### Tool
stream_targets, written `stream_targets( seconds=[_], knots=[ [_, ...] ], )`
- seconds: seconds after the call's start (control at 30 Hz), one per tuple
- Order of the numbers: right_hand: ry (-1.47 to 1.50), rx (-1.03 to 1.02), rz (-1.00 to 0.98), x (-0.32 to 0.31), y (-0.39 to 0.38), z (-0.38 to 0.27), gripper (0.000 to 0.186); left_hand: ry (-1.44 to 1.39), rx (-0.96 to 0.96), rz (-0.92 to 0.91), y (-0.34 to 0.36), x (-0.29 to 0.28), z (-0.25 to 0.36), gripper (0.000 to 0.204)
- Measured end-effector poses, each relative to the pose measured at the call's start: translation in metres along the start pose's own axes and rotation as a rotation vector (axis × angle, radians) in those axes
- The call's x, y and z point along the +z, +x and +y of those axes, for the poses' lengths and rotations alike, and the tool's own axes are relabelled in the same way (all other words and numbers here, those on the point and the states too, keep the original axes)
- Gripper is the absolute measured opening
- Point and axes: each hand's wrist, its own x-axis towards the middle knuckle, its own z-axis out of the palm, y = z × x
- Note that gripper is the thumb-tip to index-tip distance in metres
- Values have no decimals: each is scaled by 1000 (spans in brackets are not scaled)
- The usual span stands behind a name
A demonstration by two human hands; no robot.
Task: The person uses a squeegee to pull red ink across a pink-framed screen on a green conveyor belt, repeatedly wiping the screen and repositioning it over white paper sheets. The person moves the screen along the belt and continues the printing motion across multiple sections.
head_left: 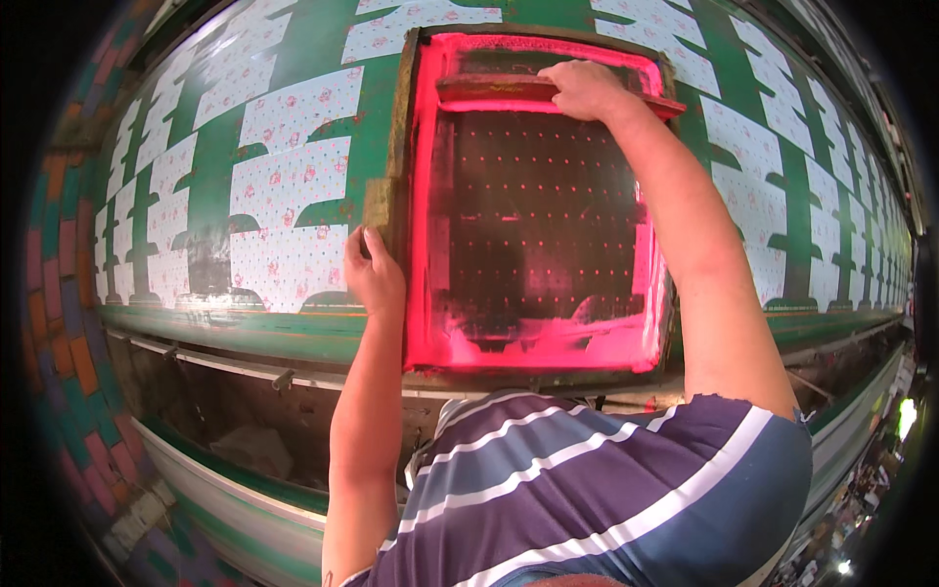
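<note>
Squeegee (548,93), pink with ink, lies across the printing screen (533,230) at twelve o'clock, right hand (585,88) with fingers clamped over it to press. Left hand (372,274), fingers gripping the frame's nine o'clock edge, steadies it on the green worktop (215,186) over white fabric pieces (293,181).

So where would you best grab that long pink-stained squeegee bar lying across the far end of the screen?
Probably on its long top edge near the middle, coming from above. The squeegee lies crosswise inside the printing frame, its blade down in the pink ink, so only the upper handle is free. The right hand grips it that way, while the left hand steadies the frame's side.
</note>
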Motion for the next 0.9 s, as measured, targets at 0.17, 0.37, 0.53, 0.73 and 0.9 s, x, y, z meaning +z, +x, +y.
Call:
stream_targets(
  seconds=[0.17,0.37,0.53,0.73,0.9],
  knots=[
    [3,0,2,13,-84,-54,43,-57,33,4,9,7,0,46],
    [22,4,71,56,-195,-113,44,-196,74,-31,13,13,-3,47],
    [32,73,-30,69,-276,-178,39,-212,170,-27,14,15,-16,58],
    [33,33,90,104,-353,-220,38,-91,184,-62,11,9,-7,75],
    [66,-48,203,128,-376,-231,43,18,58,-95,4,-7,6,77]
  ],
)
